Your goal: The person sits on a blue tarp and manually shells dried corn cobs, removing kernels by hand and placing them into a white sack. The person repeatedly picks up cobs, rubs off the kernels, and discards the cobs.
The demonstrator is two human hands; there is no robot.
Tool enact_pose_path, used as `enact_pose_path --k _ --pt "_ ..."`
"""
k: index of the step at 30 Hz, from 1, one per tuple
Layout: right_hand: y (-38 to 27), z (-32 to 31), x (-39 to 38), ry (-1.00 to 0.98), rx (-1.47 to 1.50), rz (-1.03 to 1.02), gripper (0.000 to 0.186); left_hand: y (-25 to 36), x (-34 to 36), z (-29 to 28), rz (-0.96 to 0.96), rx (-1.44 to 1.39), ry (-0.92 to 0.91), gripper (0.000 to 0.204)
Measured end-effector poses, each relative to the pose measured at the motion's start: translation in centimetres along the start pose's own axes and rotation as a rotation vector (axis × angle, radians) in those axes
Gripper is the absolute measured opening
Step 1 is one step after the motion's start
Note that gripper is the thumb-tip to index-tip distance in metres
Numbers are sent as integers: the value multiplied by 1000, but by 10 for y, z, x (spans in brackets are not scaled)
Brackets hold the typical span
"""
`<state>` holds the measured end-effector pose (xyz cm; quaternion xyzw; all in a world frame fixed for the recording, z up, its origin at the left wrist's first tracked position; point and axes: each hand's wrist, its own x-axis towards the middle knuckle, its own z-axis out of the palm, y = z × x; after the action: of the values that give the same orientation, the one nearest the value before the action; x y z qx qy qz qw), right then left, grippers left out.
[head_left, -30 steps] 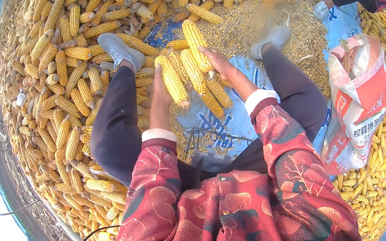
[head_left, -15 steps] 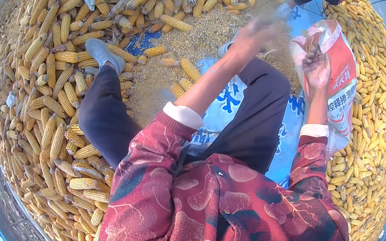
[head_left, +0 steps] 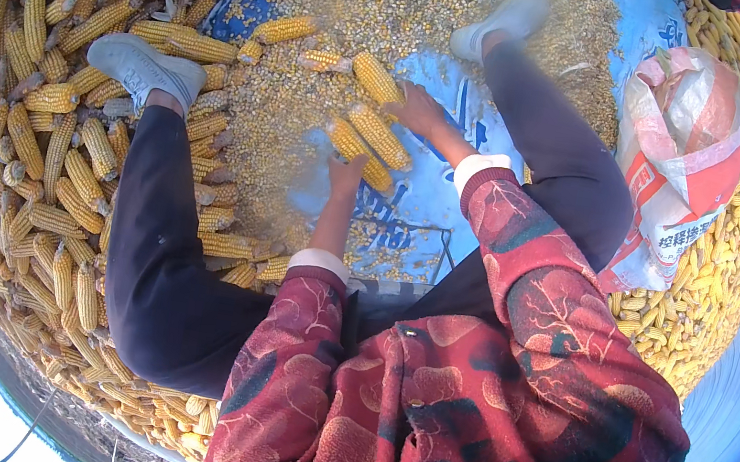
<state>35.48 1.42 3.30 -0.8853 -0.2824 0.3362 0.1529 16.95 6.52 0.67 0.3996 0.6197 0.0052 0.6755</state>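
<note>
Hands met over three yellow, kernel-covered corn cobs (head_left: 369, 129) that lay on the blue woven plastic sheet (head_left: 412, 209) between the person's spread legs. The left hand (head_left: 346, 175) pressed against the near end of the nearest cob, fingers pointing away from the body — whether they closed round it or only pushed could not be told. The right hand (head_left: 420, 109) lay against the far side of the same group, just beside the uppermost cob, its fingers curled toward it; a firm clasp could not be made out there either.

Beyond the cobs, on the far part of the sheet, spread a pale layer of loose shelled corn kernels (head_left: 395, 12). To the left of the cobs, past the dark trouser leg and grey shoe (head_left: 139, 67), rose a long heap of unshelled yellow corn ears (head_left: 45, 141) — it curved round the whole left edge. To the right of the cobs, past the other leg, stood a white and red woven plastic sack (head_left: 681, 164), with more yellow ears (head_left: 721, 277) piled behind and below it.
</note>
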Motion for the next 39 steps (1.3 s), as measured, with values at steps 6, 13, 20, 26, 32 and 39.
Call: enact_pose_path --k 6,13,20,26,32,39 --pt "25 20 6 -219 224 35 68 -16 16 4 84 -259 -3 63" --pt "-23 22 -42 -380 869 312 52 18 4 -15 -211 -724 -371 47" --pt "-80 -12 -76 -309 798 95 58 78 -20 -48 -43 -437 -516 42" --pt "-83 -211 -139 35 1031 -549 64 253 -231 27 647 -89 -575 46" --pt "35 -403 -359 -122 1553 -1354 63 249 -482 119 1230 -40 -1710 77" --pt "42 -300 -233 210 1717 -420 42 254 -295 97 1019 326 -906 55"
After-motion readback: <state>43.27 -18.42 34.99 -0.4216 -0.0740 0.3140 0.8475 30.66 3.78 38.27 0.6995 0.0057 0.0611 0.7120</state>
